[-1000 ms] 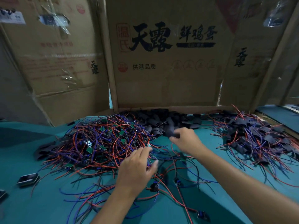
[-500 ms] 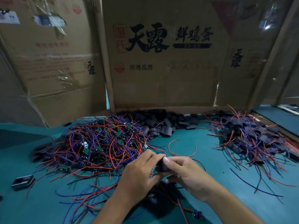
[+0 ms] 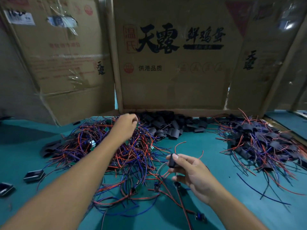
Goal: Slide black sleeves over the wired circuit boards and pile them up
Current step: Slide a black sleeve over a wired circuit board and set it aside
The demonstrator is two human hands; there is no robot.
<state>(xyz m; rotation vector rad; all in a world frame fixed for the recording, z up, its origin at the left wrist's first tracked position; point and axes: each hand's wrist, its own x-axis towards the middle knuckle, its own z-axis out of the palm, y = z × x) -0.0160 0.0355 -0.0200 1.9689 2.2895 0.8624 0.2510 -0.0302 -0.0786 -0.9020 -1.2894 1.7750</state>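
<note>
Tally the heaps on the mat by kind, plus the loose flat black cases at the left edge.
Bare wired boards heap: 1
Empty black sleeves heap: 1
Sleeved boards heap: 1
Flat black cases: 2
Total: 5

The right hand (image 3: 191, 173) pinches a small black sleeved piece (image 3: 172, 161) between thumb and forefinger, red wires arcing up from it, above the teal cloth table (image 3: 216, 205). The left hand (image 3: 126, 126) reaches forward, fingers curled into the tangled heap of red and blue wired green circuit boards (image 3: 103, 146). Just beyond the left hand lies a pile of loose black sleeves (image 3: 167, 125); well right of the right hand sits a heap of sleeved boards (image 3: 259, 140).
</note>
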